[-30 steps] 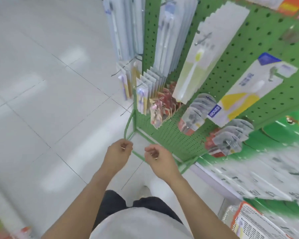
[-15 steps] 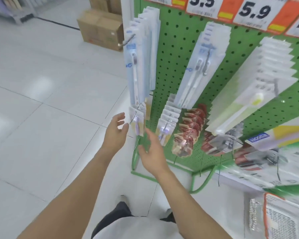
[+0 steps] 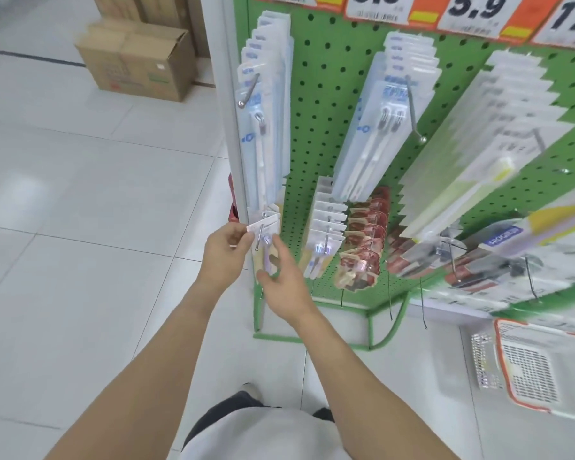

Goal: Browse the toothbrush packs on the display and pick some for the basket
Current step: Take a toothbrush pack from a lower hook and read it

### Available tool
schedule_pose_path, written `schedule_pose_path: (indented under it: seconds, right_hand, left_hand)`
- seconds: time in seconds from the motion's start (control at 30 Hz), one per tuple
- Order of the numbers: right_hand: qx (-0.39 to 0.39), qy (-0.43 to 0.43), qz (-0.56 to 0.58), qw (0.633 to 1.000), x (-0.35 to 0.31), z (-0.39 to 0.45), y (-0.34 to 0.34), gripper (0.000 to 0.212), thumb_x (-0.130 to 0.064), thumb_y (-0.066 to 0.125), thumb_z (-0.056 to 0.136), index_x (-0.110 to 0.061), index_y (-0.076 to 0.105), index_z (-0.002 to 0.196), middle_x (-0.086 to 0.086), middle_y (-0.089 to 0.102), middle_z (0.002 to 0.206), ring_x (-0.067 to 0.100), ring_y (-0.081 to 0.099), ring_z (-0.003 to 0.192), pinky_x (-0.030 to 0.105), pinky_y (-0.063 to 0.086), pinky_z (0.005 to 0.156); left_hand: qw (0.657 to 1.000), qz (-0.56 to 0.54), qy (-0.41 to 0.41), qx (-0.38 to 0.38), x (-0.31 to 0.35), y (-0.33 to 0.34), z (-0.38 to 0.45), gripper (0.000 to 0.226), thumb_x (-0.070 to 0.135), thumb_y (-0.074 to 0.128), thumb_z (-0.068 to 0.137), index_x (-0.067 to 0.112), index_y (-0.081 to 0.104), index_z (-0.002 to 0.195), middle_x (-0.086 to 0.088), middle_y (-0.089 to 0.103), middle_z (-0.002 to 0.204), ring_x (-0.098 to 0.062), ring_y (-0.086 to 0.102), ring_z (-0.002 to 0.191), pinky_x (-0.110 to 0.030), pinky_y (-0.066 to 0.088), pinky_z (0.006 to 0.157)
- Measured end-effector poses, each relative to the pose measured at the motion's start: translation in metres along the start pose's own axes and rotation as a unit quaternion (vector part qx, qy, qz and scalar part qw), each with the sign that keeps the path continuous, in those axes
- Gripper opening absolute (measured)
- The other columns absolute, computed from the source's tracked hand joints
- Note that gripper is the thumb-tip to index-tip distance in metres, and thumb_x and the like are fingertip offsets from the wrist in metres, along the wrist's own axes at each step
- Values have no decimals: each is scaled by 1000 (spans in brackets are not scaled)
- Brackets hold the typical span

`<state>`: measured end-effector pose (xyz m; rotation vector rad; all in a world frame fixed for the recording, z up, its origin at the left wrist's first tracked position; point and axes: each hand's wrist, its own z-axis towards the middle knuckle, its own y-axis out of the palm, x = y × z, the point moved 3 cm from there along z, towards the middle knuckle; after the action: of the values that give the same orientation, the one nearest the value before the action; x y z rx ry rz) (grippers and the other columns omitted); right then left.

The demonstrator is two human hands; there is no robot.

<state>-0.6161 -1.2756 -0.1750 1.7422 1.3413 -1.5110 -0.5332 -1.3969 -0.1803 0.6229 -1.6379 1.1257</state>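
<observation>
Hands at frame centre: left hand (image 3: 225,250) pinches top corner of small toothbrush pack (image 3: 265,237) on lower-left peg of green pegboard (image 3: 329,104), right hand (image 3: 284,277) cups its bottom; likely light, stiff, slippery, so hold card edges.

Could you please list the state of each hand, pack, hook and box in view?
Left hand: pinching the small pack's top.
Right hand: fingers at the pack's lower part.
Small pack: on its hook.
Long packs: hanging.
Cardboard box: closed, on floor.
</observation>
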Motion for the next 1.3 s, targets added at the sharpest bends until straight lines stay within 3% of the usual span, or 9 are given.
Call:
schedule_pose_path:
  seconds: [0.07,0.17,0.23,0.47,0.6,0.83,0.93,1.13,1.3]
  right_hand:
    - [3,0,21,1000,2,-3,0,63,-9,50,102,-32,28,156,-20,35,154,8,43,139,33,50,104]
    - [-2,-6,31,999,3,-11,-1,55,-10,50,104,-28,36,154,-17,43,151,4,48,128,3,42,88]
    - [-6,-15,33,999,2,-17,-2,53,-8,49,104,-26,39,152,-18,45,147,1,50,124,-1,41,83]
    - [-29,-35,42,998,7,-31,-8,46,-5,50,102,-22,49,145,-16,57,136,7,60,122,7,48,83]
    - [-30,-42,34,998,12,-41,-12,34,-6,55,100,-19,60,130,-8,66,127,9,66,110,12,49,86]
    - [-18,-56,43,997,18,-57,-39,24,-10,66,96,-17,65,118,-3,70,108,3,64,94,14,51,79]
    - [6,-51,55,997,21,-60,-49,17,-17,67,97,-20,65,114,-7,70,105,0,64,92,19,52,79]
    - [-17,-26,99,995,24,-66,-78,13,-15,58,102,-13,71,101,22,72,92,17,55,71,30,45,68]
    - [-39,5,128,991,34,-76,-101,15,-20,59,101,-16,72,96,14,76,91,22,62,77,38,48,76]
  left_hand:
    - [1000,-12,-4,4,3,1,-5,8,13,59,100,9,65,94,-2,69,87,-12,64,80,-11,46,72]
    - [999,-30,-17,19,4,0,-14,10,18,56,102,11,60,96,4,67,80,5,59,66,-12,44,65]
    - [998,-39,-22,44,6,-3,-20,12,20,56,102,12,60,94,5,66,74,5,55,57,-11,41,59]
    - [994,-67,-29,82,19,-13,-55,13,16,58,102,12,59,89,13,62,59,7,53,51,-7,39,54]
    - [993,-66,-47,88,19,-21,-74,11,19,60,101,15,62,91,13,71,67,1,61,61,-9,44,59]
    - [987,-81,-77,114,35,-22,-105,13,25,63,100,14,64,92,-4,76,76,-22,68,67,-20,51,64]
    - [985,-106,-100,95,48,-2,-112,13,22,64,99,10,65,94,-11,76,74,-22,68,64,-38,59,67]
    - [966,-188,-164,65,64,26,-125,16,20,63,99,4,67,100,-11,77,80,-28,74,70,-36,62,64]
    - [975,-163,-146,-35,76,40,-138,16,17,61,100,4,70,102,-11,78,86,-27,75,78,-30,61,68]
